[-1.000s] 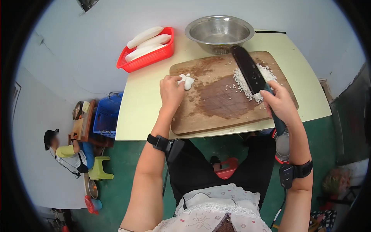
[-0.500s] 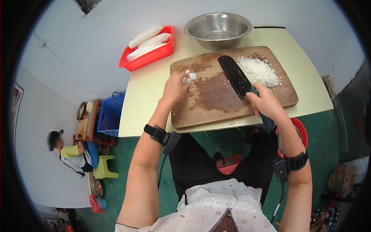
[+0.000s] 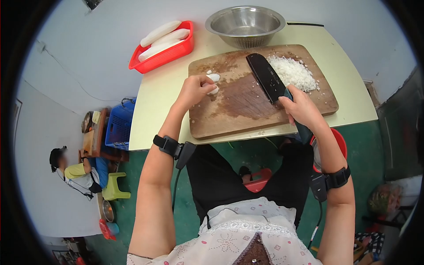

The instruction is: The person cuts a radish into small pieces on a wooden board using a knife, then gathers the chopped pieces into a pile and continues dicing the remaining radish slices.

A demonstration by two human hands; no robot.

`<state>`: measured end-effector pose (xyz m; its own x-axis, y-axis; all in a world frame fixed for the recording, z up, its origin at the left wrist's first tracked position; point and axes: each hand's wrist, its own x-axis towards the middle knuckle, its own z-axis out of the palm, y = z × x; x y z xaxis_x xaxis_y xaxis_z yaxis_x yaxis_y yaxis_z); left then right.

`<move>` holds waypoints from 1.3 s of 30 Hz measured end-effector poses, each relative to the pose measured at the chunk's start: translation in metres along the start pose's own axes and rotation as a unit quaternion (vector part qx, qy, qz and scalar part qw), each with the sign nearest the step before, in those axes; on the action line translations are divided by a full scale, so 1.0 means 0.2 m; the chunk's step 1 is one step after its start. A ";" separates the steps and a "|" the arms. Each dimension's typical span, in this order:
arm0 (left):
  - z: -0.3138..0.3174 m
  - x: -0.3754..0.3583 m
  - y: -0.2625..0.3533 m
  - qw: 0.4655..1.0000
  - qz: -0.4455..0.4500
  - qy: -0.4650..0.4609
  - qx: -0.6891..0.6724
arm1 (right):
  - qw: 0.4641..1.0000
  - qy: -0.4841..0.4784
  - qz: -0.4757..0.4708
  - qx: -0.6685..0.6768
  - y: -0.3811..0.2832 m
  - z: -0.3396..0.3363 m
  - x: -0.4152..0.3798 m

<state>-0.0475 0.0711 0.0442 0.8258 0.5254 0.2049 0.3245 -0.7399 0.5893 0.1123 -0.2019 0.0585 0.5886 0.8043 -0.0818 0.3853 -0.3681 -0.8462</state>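
A wooden cutting board (image 3: 238, 119) lies on the pale yellow table (image 3: 163, 110). My left hand (image 3: 193, 89) rests on the board's left part and holds a few white vegetable pieces (image 3: 213, 78). My right hand (image 3: 300, 109) grips the handle of a black-bladed knife (image 3: 265, 77), whose blade lies across the board's middle. Just right of the blade sits a pile of finely diced white vegetable (image 3: 293, 72).
A red basket (image 3: 176, 49) with three peeled white roots stands at the table's far left. A steel colander bowl (image 3: 245, 24) sits behind the board. Below the table are a red stool (image 3: 259, 182) and a red bucket (image 3: 340, 145). Another person (image 3: 70, 172) sits far left on the floor near a blue crate (image 3: 117, 128).
My right hand pulled the knife off the diced pile and brought the blade toward the board's middle. My left hand stayed on the white pieces at the board's left.
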 end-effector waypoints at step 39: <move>0.40 -0.16 0.29 0.978 0.199 0.061 -0.026 | 0.944 -0.002 -0.129 -0.302 -0.17 0.11 -0.08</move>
<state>-0.0180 -0.0215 0.0102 0.8192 0.2486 0.5168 -0.0384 -0.8754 0.4819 0.0732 -0.1920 0.0768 0.4176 0.9049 0.0819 0.8515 -0.3583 -0.3828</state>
